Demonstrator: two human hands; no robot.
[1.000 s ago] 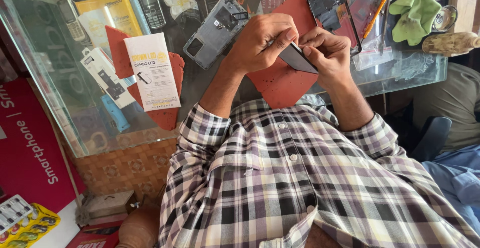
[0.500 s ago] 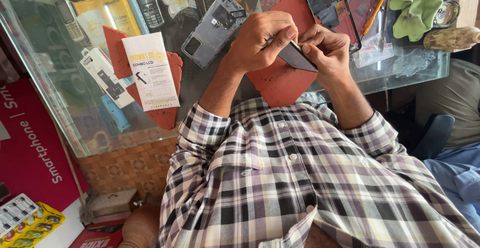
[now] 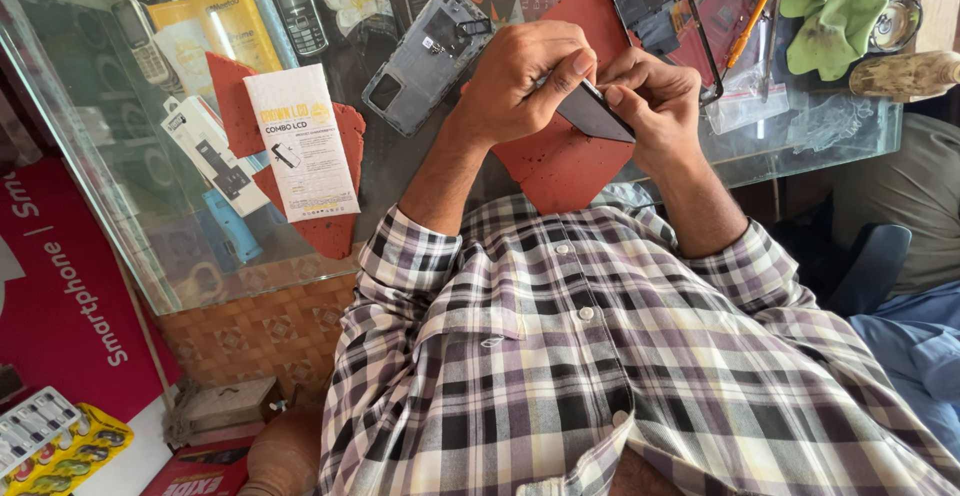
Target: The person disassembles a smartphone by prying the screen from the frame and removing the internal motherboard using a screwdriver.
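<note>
Plainly, thin dark glossy phone screen [image 3: 596, 113]

A single head-worn camera looks steeply down the wearer's own chest, its frame turned so the checked shirt [image 3: 620, 356] fills the lower half and the glass counter [image 3: 200, 256] runs across the top. Both hands sit close, near upper centre. No second view overlaps with this one.
</note>
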